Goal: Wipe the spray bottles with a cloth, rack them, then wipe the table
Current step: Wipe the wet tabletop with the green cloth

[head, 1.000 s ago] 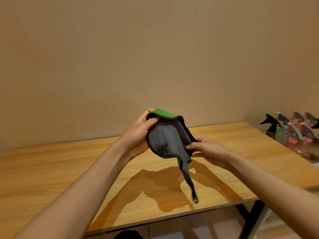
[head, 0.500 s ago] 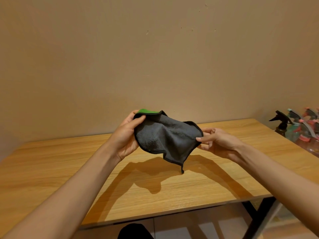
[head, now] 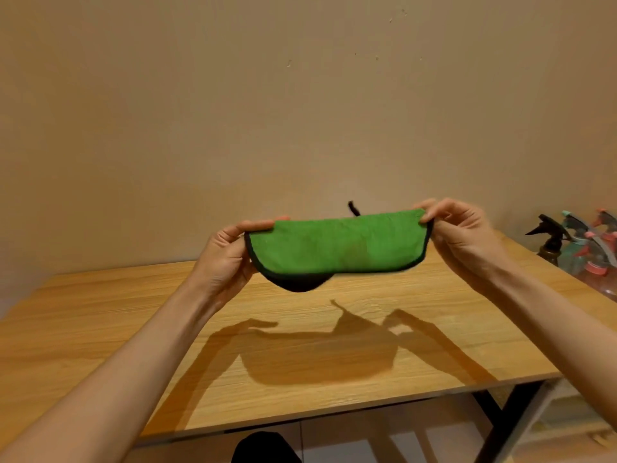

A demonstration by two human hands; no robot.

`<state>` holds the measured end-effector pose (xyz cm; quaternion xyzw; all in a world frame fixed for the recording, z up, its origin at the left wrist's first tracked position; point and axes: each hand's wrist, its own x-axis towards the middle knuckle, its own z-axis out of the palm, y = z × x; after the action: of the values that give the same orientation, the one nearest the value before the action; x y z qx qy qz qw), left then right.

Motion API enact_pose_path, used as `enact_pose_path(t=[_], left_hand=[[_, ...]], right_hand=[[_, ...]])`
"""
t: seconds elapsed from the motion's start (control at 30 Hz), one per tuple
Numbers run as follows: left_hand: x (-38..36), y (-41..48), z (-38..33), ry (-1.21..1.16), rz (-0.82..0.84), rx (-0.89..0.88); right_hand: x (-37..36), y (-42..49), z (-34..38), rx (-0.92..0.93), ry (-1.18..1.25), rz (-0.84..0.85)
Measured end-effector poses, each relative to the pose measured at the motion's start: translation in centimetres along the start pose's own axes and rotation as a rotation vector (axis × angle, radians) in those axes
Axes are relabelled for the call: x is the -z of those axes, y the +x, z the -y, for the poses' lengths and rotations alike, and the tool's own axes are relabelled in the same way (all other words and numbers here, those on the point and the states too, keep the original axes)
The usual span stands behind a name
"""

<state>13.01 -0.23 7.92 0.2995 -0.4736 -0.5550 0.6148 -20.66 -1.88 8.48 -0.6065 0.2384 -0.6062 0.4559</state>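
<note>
The cloth [head: 337, 245] is held stretched out in the air above the middle of the table [head: 100, 329], clear of the wood. Its green side faces the camera, a dark fold sags below its lower edge, and a small black loop sticks up behind its top edge. The left hand [head: 227, 259] pinches the cloth's left end, thumb on top and fingers curled underneath. The right hand [head: 464, 235] pinches the right end between thumb and fingertips. Both hands are raised above the table and do not touch it. The shadow [head: 320, 355] of cloth and arms falls on the tabletop toward its near edge. The bottles [head: 584, 248] stand clustered just past the table's right edge, a black-headed one nearest it and teal and pink triggers behind. What they stand on cannot be told. A black leg [head: 500, 426] shows under the table's near right corner.
</note>
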Motion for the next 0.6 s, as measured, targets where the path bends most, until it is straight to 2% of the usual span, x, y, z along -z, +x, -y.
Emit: enact_pose_path(t=[0.13, 0.23, 0.4, 0.5, 0.6], left_hand=[[1.2, 0.1, 0.9, 0.114, -0.022, 0.060], [1.3, 0.1, 1.2, 0.211, -0.028, 0.084], [0.7, 0.2, 1.3, 0.005, 0.001, 0.123], [0.7, 0.4, 1.1, -0.042, 0.043, 0.121], [0.7, 0.5, 0.8, 0.000, 0.007, 0.119]], right_hand=[[0.4, -0.3, -0.3, 0.064, -0.200, 0.024], [0.6, -0.4, -0.9, 0.039, -0.238, 0.018], [0.1, -0.8, -1.6, -0.069, -0.414, 0.006], [-0.2, -0.9, -2.0, -0.195, -0.390, -0.011], [0.1, -0.5, -1.9, -0.297, -0.284, -0.025]])
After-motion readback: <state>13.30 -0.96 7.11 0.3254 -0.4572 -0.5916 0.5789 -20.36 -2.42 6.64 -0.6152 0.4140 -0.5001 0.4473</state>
